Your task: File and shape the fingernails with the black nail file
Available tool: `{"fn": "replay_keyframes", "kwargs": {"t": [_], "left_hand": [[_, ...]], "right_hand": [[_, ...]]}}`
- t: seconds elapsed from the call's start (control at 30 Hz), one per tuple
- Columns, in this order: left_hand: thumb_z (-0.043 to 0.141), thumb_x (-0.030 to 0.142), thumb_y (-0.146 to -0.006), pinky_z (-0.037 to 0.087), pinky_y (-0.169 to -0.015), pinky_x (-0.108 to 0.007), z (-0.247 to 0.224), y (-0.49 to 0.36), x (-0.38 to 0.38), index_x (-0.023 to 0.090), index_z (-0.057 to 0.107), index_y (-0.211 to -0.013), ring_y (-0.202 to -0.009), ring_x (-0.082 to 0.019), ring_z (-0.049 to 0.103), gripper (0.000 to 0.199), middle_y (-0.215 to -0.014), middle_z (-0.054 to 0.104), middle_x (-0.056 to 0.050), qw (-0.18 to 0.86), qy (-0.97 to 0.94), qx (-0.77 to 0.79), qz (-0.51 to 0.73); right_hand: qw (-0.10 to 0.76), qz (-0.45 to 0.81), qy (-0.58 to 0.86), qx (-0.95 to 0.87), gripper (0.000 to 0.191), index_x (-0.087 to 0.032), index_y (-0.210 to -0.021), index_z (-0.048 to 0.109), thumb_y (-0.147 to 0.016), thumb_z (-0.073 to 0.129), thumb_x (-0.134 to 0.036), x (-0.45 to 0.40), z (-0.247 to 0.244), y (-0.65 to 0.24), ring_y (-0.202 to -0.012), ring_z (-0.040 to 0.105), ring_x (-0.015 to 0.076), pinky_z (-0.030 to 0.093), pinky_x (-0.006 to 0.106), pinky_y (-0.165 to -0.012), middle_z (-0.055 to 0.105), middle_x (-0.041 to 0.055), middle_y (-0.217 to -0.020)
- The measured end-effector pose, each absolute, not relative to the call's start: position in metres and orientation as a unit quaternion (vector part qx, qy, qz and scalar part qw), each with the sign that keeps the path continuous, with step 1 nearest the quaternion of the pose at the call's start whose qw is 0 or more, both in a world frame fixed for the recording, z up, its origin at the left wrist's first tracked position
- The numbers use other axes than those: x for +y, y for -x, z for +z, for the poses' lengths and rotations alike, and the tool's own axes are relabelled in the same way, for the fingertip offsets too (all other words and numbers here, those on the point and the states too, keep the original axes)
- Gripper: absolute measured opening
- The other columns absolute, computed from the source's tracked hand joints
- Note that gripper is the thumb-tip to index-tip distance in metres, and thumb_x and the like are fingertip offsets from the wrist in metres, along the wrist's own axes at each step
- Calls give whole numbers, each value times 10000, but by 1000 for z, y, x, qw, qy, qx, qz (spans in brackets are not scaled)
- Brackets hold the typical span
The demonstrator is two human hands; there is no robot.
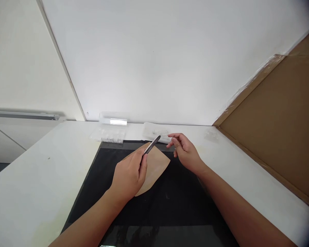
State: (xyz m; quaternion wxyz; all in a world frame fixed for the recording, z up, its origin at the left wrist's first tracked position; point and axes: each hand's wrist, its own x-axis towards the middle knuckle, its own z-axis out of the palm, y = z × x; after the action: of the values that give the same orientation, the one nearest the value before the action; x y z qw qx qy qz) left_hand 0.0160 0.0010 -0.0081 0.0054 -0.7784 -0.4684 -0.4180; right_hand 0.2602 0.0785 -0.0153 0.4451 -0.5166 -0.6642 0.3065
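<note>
My left hand point(130, 175) is closed around a slim dark strip point(152, 144) with a rounded tip and a pale edge. It points up and to the right, and its exact kind does not show. Beneath that hand a tan flat sheet point(156, 168) with angled corners lies on the black mat point(170, 206), partly covered by the fingers. My right hand point(185, 151) hovers to the right of the strip, fingers loosely bent and apart, with nothing visible in them.
On the white table point(41, 178), a clear plastic case point(112, 132) with its lid raised stands behind the mat. A clear plastic bag point(156, 131) lies beside it, and another small clear packet point(211, 135) farther right. A brown cardboard panel point(275, 127) borders the right side.
</note>
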Motion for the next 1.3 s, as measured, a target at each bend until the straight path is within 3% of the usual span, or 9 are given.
{"fn": "replay_keyframes", "kwargs": {"t": [0.23,0.37,0.5,0.63,0.77,0.93,1.03,1.17,1.3], "left_hand": [[420,279,-1070,484,-622,-273,-8,-18,-2,189,631,-1121,-698,-173,709,234,-816,730,-25,-11,779,-482,-401],[409,285,-1073,470,-612,-276,-7,-18,-2,194,625,-1082,-674,-167,699,235,-818,733,-24,-14,777,-487,-398],[406,288,-1074,468,-611,-278,-8,-18,-1,200,620,-1079,-696,-169,705,231,-833,735,-21,-21,780,-491,-389],[405,294,-1074,448,-579,-279,-7,-17,-1,208,612,-1000,-642,-156,678,236,-795,719,-8,-25,781,-494,-381],[406,291,-1072,500,-656,-279,-8,-17,0,202,621,-1061,-743,-176,726,233,-838,738,-29,-33,786,-490,-376],[408,294,-1073,513,-683,-290,-10,-17,0,206,625,-1035,-792,-190,741,237,-911,757,-44,-36,788,-489,-373],[400,303,-1076,529,-702,-290,-9,-17,-1,207,630,-1074,-806,-200,745,250,-830,738,-35,-41,788,-489,-371],[395,307,-1076,547,-768,-295,-8,-17,-1,205,632,-1017,-883,-217,752,265,-781,719,-36,-54,788,-492,-366],[405,296,-1073,508,-671,-281,-9,-16,0,206,632,-1084,-770,-192,730,245,-833,734,-31,-47,788,-497,-361]], "right_hand": [[394,207,654,-611,338,-224,-1133,575,-1031,315,-414,113,-28,-315,-599,558,149,463,278,-560,604,4,-778],[350,179,683,-615,320,-194,-1086,624,-993,390,-393,121,-29,-349,-660,594,191,465,319,-626,638,30,-746],[292,170,666,-665,260,-210,-904,725,-910,577,-425,120,-29,-363,-848,644,246,482,370,-775,717,72,-901],[269,156,622,-719,314,-266,-971,775,-905,620,-531,118,-28,-363,-916,654,243,499,372,-841,732,59,-1073],[270,147,608,-732,378,-298,-989,789,-946,562,-597,118,-26,-366,-985,686,257,527,359,-812,766,41,-1086],[280,140,638,-703,341,-263,-1121,730,-1000,422,-346,123,-33,-379,-972,724,240,547,398,-901,796,23,-950],[296,132,640,-696,485,-223,-1330,605,-886,428,-144,125,-40,-384,-1043,730,223,555,415,-967,762,65,-1172],[313,106,645,-689,665,-194,-1500,444,-838,471,-138,124,-45,-378,-1331,594,261,485,449,-1109,516,139,-1537],[242,8,696,-676,671,-147,-1564,355,-957,481,-403,122,-44,-367,-1554,261,362,160,626,-1256,322,199,-1657]]}}
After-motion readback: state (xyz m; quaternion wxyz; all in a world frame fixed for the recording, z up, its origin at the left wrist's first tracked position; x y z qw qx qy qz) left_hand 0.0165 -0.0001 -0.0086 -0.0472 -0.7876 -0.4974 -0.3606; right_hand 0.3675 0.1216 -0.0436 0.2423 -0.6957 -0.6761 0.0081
